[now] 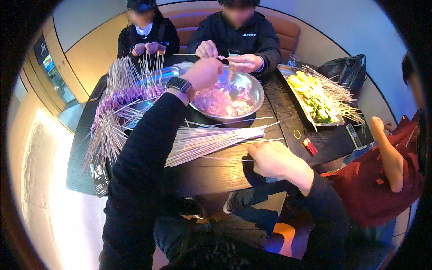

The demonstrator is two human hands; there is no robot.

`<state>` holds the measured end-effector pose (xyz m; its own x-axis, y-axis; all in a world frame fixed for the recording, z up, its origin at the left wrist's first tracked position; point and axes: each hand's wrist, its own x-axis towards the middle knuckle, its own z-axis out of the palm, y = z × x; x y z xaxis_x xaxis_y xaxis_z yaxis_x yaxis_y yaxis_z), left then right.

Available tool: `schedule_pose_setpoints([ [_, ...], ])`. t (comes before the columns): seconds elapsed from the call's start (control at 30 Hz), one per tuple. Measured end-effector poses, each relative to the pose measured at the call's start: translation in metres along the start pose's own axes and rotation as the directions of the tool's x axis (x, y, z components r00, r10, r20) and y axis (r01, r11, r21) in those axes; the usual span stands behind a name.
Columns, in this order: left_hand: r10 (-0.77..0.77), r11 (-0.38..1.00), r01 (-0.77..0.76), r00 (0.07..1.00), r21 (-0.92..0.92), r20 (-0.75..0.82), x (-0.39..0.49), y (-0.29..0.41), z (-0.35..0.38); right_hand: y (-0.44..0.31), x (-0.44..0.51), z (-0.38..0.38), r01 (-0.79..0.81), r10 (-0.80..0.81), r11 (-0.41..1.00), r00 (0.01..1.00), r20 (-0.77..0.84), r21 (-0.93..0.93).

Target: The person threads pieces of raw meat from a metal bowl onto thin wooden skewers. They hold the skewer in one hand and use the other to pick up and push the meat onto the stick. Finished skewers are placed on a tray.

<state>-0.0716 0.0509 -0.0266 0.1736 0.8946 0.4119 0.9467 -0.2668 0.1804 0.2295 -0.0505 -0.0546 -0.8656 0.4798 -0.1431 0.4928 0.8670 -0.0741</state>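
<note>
My left hand (205,75), with a dark watch (179,84) at the wrist, reaches over a steel mixing bowl (257,88) of raw meat pieces (219,100). Its fingers are blurred, so whether it holds meat is unclear. Near the front edge of the table my right hand (277,159) is closed, with a thin wooden skewer (248,160) running leftward from it. A bundle of bare wooden skewers (209,141) lies between my arms. To the left, many skewers threaded with meat (116,101) are heaped on a metal tray (170,71), partly behind my left sleeve.
Across the dark wooden table (216,177), two people work with their hands; one holds a skewer with meat. A metal tray (282,71) at right bears skewered yellow slices and greens (315,98). Nearby are a rubber band (297,134), a small red-yellow box (309,146) and phone (353,135).
</note>
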Motion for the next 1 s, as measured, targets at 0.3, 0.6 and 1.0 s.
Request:
schedule_pose_setpoints([
  [0.3, 0.101, 0.979, -0.150, 0.946, 0.140, 0.309, 0.030, 0.027, 0.052, 0.025, -0.001, 0.031, 0.243, -0.225, 0.964, 0.963, -0.150, 0.112],
  [0.6, -0.038, 0.975, -0.043, 0.934, 0.218, 0.354, 0.051, 0.056, 0.082, 0.034, -0.028, 0.026, 0.285, -0.266, 0.947, 0.955, -0.135, 0.148],
  [1.0, 0.063, 0.997, -0.040, 0.913, -0.064, 0.404, 0.053, 0.022, 0.071, 0.054, -0.058, 0.021, 0.140, -0.055, 0.933, 0.966, -0.253, 0.330],
])
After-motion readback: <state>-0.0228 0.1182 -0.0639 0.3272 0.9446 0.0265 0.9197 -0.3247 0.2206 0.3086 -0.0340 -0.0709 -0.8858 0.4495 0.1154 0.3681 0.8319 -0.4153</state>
